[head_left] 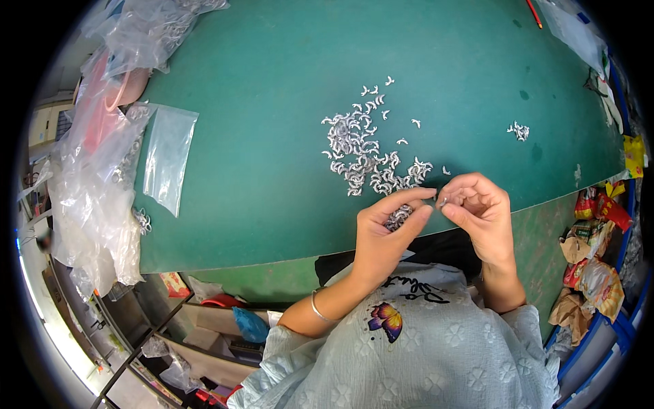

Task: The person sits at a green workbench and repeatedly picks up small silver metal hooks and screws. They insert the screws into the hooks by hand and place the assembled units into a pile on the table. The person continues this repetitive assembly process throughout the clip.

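Over the front edge of the green table, my left hand curls around a clump of small silvery curved metal pieces, its thumb and forefinger reaching toward my right hand. My right hand is closed in a pinch on one small metal piece, close to the left fingertips but apart from them. Just beyond both hands lies a loose pile of the same curved metal pieces, with a few strays around it. A smaller group of metal pieces rests farther right.
The green table fills the middle. On its left lie a flat clear plastic bag, heaped plastic bags and a pink basket. A red pencil is at the far right. Crumpled packaging lies beyond the table's right side.
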Demonstrator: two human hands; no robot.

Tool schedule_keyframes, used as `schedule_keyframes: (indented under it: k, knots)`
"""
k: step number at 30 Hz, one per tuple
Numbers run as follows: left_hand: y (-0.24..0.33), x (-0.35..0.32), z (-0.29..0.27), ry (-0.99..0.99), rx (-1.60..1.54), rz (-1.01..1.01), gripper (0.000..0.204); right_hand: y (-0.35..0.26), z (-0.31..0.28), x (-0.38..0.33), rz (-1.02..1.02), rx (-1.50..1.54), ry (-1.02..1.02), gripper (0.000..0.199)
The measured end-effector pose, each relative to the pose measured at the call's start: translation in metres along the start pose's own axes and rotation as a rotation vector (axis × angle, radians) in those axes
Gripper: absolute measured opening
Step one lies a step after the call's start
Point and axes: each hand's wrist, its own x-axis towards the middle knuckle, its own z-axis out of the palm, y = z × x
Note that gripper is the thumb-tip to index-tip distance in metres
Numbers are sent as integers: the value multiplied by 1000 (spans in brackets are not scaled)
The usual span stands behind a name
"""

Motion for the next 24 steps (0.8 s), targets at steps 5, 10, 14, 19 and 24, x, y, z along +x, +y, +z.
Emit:
schedule_keyframes:
  k: [5, 10, 14, 19, 24]
  knots:
    - [1, 8, -6, -168, 219, 240, 15, -4, -7, 1, 188, 130, -118, 21]
    - [8, 7, -5, -121, 157, 17, 12, -6, -6, 0, 195, 143, -112, 23]
    - [6, 4, -7, -74, 24, -132, 11, -12, 2, -6, 61, -79, -58, 24]
    - [7, 3, -5, -56, 8, -78, 11, -10, 6, -9, -9, -116, -5, 23]
    - [6, 2, -5, -64, -16, -49, 11, -9, 6, -11, -21, -130, 5, 23]
